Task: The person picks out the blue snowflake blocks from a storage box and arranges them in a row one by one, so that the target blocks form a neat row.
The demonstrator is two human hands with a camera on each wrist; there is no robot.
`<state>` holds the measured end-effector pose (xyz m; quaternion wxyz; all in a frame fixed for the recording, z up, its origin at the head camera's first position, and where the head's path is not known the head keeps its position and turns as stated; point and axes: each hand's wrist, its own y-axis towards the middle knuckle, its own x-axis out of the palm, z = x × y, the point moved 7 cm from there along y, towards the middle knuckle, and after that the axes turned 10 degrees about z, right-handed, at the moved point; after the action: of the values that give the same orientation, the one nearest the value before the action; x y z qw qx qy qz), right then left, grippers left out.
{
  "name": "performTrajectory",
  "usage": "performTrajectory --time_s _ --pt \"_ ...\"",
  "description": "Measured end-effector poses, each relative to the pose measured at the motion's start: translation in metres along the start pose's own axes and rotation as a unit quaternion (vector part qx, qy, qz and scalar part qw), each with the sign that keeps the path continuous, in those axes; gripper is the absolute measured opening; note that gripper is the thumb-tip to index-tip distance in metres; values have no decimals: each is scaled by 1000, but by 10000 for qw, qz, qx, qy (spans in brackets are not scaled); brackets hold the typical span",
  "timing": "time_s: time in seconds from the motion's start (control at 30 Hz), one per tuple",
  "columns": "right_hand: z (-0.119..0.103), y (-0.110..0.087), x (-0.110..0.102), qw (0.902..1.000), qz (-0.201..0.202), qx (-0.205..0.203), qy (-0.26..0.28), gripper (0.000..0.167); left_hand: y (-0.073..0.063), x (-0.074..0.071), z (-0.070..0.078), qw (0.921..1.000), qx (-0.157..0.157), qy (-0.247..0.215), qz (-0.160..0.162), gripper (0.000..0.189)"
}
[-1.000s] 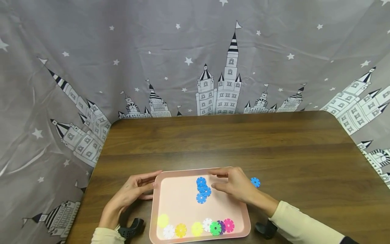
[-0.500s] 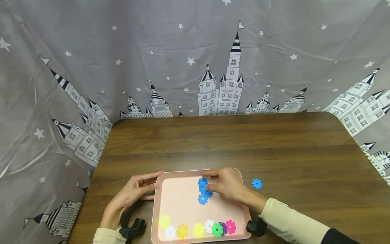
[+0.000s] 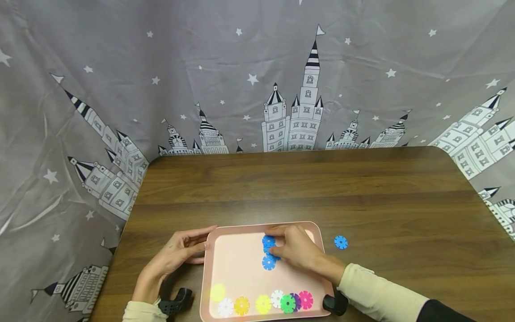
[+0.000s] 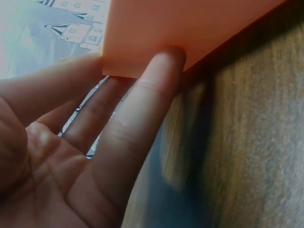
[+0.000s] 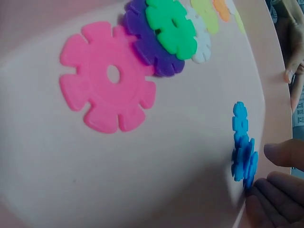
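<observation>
The right hand is over the pink tray, fingers curled down onto the blue discs that lie overlapping near the tray's middle; from the wrist view its fingertips sit right at the edge of the blue discs, touching or all but touching; whether they actually pinch a disc I cannot tell, since the hand covers part of the cluster from above.

The left hand rests on the table at the tray's left edge; its fingers are straight and relaxed, pressed against the rim near the far left corner, not wrapped round it; the left wrist view shows a fingertip flat against the tray's edge.

Along the tray's near side runs a row of discs: pale yellow, white, orange, yellow, another white, green lying over a purple one, then pink; the right wrist view shows the pink flat on the tray, beside the purple with the green on top of it.

One lone blue disc lies on the table just right of the tray, apart from it; a grey cloth printed with castles and stars hangs behind the table.
</observation>
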<state>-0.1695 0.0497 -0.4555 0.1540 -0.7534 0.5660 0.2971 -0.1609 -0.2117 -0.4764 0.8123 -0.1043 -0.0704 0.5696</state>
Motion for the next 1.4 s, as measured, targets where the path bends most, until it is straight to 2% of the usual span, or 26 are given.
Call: performTrajectory --time_s 0.3,0.53,0.73,1.03,1.4 --pt "-2 3 7 9999 -91 -92 90 41 0 -1 2 10000 -13 70 29 53" --pt "-7 4 15 9982 -164 -517 -242 40 -1 0 0 9999 74 37 63 53" --pt "-10 3 16 9960 -47 -790 -424 34 0 1 0 9999 144 32 44 52" --pt "-11 2 16 9965 95 -766 -324 34 1 2 1 9998 165 86 12 51" --pt "-13 2 17 9928 122 -1041 -585 30 1 2 1 9999 149 54 -22 51"
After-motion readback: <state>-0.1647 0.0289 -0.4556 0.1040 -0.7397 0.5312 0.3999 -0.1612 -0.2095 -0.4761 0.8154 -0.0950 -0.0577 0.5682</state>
